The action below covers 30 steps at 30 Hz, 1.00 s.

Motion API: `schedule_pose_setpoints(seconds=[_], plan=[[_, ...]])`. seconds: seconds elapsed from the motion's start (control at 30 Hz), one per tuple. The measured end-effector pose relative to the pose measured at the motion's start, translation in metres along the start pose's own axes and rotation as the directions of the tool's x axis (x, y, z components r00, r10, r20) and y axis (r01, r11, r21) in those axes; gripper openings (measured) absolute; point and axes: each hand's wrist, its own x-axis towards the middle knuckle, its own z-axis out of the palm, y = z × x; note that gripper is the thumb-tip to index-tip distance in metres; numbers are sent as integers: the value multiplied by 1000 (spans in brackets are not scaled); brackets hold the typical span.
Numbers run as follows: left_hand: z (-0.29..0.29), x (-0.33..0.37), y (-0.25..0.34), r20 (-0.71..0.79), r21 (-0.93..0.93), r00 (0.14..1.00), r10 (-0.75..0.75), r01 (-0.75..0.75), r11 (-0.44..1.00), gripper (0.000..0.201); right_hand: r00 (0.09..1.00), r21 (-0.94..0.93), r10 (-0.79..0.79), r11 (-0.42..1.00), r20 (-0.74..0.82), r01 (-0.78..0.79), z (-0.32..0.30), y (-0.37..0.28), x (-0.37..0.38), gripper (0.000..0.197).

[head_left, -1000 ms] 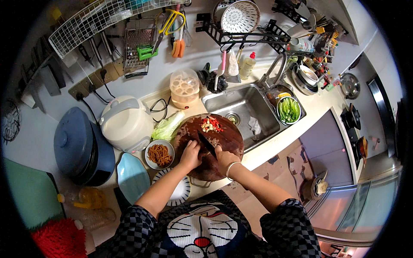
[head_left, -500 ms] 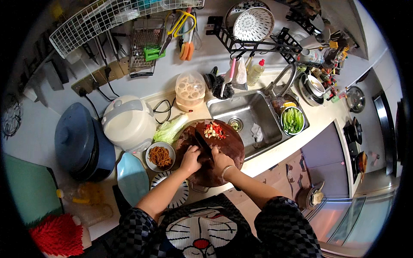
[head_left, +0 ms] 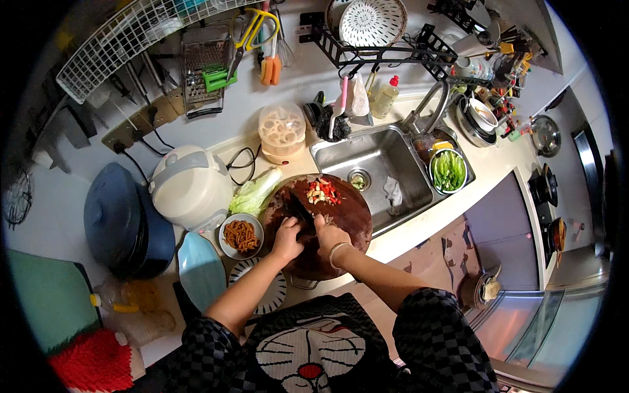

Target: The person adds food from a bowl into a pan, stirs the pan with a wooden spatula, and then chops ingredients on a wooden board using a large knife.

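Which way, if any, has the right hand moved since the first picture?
Yes: judged against the fixed sink, the right hand has moved a little to the left, nearer to the left hand.

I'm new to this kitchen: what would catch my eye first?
Probably the round brown chopping board in the middle, with chopped red and pale pieces near its far edge. On it, the right hand holds a dark knife beside the left hand. Bright greens in a round container at the sink's right end also stand out.

Left hand (head_left: 287, 240) curled, right hand (head_left: 332, 238) clenched
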Motion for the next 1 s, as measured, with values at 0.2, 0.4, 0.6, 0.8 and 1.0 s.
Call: schedule_pose_setpoints(seconds=[0.2, 0.4, 0.6, 0.8, 1.0], plan=[[1, 2, -9, -44, -16, 999, -30, 29, 999, 28, 994, -23, 7, 1000, -106, -10, 18, -4, 15, 49], [-1, 7, -12, 50, 83, 998, -30, 26, 996, 24, 995, -25, 41, 999, -91, -43, 14, -9, 10, 50], [6, 3, -7, 2, -8, 999, 52, -52, 999, 29, 979, 60, 76, 996, -188, -66, 22, 7, 17, 44], [-1, -6, -8, 18, 52, 997, 79, -80, 995, 34, 970, 104, 54, 994, -239, -30, 37, 20, 16, 41], [-11, -15, 0, 59, 102, 996, 73, -79, 992, 42, 969, 215, 37, 977, -243, 17, 39, 55, -2, 45]])
